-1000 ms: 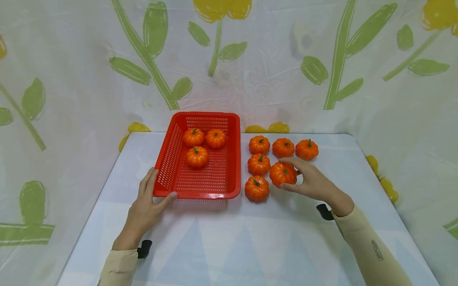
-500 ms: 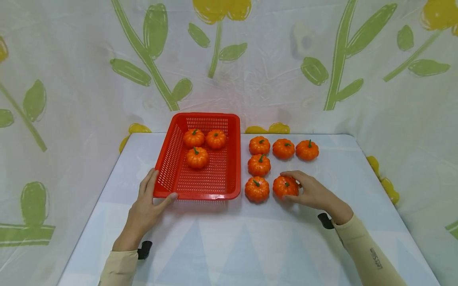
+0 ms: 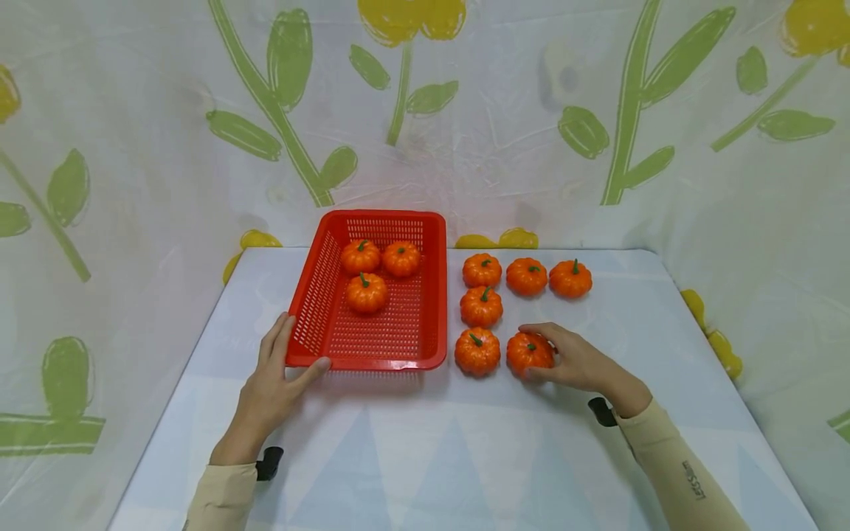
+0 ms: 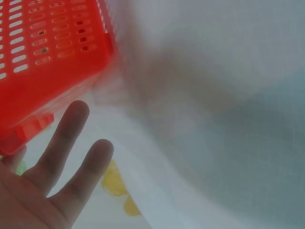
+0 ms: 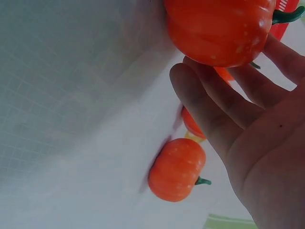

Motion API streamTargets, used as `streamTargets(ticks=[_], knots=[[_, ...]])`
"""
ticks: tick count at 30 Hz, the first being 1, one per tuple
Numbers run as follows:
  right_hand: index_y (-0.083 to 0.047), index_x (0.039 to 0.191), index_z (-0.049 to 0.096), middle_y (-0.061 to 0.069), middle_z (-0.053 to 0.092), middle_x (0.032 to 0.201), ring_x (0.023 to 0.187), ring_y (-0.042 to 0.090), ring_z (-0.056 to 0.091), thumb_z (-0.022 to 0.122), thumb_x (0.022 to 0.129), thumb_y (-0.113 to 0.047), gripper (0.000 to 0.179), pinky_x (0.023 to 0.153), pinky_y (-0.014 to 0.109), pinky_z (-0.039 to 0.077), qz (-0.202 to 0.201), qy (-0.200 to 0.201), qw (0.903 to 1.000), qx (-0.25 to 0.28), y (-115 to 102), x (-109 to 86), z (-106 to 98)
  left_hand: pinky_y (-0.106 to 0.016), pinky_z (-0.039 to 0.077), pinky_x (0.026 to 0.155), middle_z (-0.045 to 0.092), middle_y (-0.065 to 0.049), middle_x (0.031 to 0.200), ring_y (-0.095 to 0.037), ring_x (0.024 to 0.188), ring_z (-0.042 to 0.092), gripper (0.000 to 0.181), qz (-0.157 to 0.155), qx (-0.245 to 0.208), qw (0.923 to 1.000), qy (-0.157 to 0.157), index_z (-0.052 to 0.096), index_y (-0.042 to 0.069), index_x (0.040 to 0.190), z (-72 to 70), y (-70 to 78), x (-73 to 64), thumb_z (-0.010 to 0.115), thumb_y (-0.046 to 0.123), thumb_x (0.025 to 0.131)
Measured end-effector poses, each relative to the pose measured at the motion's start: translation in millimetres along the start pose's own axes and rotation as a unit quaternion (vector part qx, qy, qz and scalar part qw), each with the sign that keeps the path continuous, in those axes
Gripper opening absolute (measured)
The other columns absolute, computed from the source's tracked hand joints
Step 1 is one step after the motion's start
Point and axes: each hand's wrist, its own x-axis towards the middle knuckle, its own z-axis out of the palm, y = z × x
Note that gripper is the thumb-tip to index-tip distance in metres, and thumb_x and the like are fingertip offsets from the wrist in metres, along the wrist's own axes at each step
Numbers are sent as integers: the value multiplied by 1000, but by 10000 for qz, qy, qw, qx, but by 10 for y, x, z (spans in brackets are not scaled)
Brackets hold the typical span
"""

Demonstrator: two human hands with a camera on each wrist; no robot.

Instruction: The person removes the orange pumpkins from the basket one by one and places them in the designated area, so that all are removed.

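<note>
My left hand [image 3: 267,391] rests at the near left corner of a red plastic basket [image 3: 434,310]. The thumb lies along the front rim, with the fingers against the left side; in the left wrist view two straight fingers [image 4: 66,133] are spread below the basket wall [image 4: 52,76]. Thumb and fingers of my right hand [image 3: 584,361] span an orange toy pumpkin [image 3: 527,352], which sits on the table. Seen from the right wrist, that pumpkin [image 5: 219,28] covers some fingertips, and the thumb is hidden. Inside the basket are three similar pumpkins [image 3: 366,293].
Left of the held pumpkin sits another pumpkin [image 3: 477,352], with one more behind it [image 3: 481,306]. Three pumpkins [image 3: 527,276] form the back row. The white table [image 3: 425,457] meets a flower-printed curtain [image 3: 491,162] behind.
My right hand has brought its pumpkin toward the front edge and down, lining it up beside the front pumpkin. In the last half second it barely shifts. My left hand and the basket stay put.
</note>
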Motion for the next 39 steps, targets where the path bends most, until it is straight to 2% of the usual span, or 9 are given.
streamTargets(ticks=[11,16,21,25,32,36,39], knots=[[-5,151,45,18,51,147,131,39,49,85,84,-32,82,107,60,40,56,80,9999,46,-48,21,-36,-75,38,93,-4,11,169,-49,128,48,100,23,11,10000,37,-1,33,164,5,-6,-1,60,65,92],[-7,149,46,17,50,147,128,40,50,81,88,-32,74,101,61,44,-240,441,9987,-17,-80,64,-106,-74,39,92,-3,11,169,-49,127,49,99,40,5,10000,47,-1,34,164,14,-16,1,60,65,92],[-9,147,49,10,54,144,123,35,53,79,90,-27,67,98,58,47,-630,868,9942,-28,-167,137,-156,-74,40,92,-3,13,169,-49,127,49,99,68,8,10000,65,-1,35,164,27,-27,11,61,65,92],[-10,147,50,6,55,144,124,29,53,77,92,-24,63,98,56,47,-788,1026,9916,49,-291,238,-154,-73,40,91,-4,14,168,-50,125,51,99,48,43,10000,57,-1,35,164,20,-38,11,61,66,92],[-13,148,50,7,52,146,128,28,50,74,95,-26,60,104,54,44,-846,900,9921,201,-632,495,-118,-73,39,91,-3,15,168,-49,126,51,99,-13,23,10000,58,-1,37,164,4,-60,-3,61,66,92],[-14,148,49,2,52,147,134,25,49,72,97,-29,58,108,52,42,-1103,887,9894,321,-844,657,-100,-73,39,92,-3,15,168,-49,127,49,99,18,-18,10000,50,-1,37,163,11,-51,0,61,66,92],[-14,149,49,-1,52,147,131,20,52,70,98,-29,57,108,47,44,-1433,1028,9830,506,-1009,786,-69,-73,39,92,-3,15,168,-48,128,49,99,34,-16,10000,60,-1,37,163,18,-39,3,61,66,92]])
